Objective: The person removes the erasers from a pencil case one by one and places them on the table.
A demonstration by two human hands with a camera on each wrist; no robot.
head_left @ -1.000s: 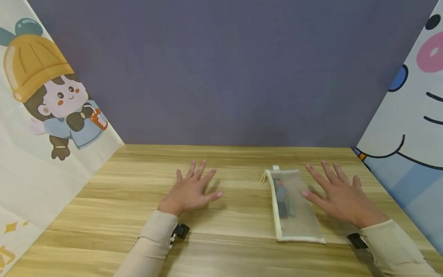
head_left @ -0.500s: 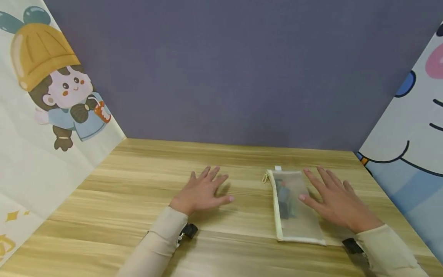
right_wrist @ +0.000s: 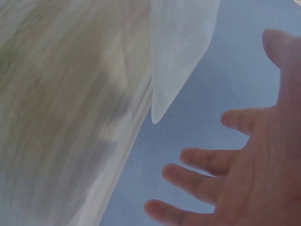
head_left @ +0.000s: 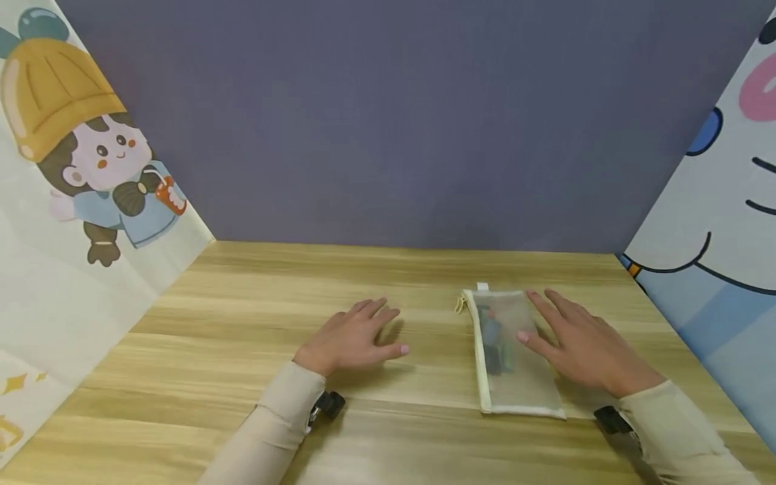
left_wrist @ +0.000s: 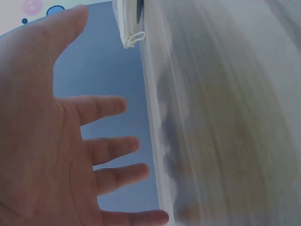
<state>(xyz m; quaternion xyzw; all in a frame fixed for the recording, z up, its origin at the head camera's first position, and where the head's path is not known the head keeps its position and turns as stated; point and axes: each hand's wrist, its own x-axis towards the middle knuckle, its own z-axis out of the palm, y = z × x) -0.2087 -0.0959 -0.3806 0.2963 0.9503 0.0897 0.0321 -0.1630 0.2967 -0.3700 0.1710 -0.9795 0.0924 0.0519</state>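
A translucent zip pouch (head_left: 533,387) lies on the wooden table, right of the middle. It has a cream zip edge on its left side, a white tag at the top and a looped cord pull. Small dark, blue-grey and red items show dimly through it; their kind is unclear. My right hand (head_left: 588,353) hovers by the pouch's right edge, thumb over the pouch in the head view. In the right wrist view its fingers (right_wrist: 200,160) are loosely spread and apart from the pouch. My left hand (head_left: 348,340), fingers relaxed, hovers left of the pouch and holds nothing.
Wood-grain table (head_left: 242,289) surface surrounds the pouch. A plain grey-blue panel (head_left: 388,128) stands along the back edge. Printed cartoon panels flank the table, a capped child (head_left: 112,155) on the left one. Each wrist carries a small black camera (head_left: 330,404).
My right hand has shifted slightly left, bringing its thumb further over the pouch. The left hand has moved a little right. Fingers on both hands are less spread. The pouch has stayed put.
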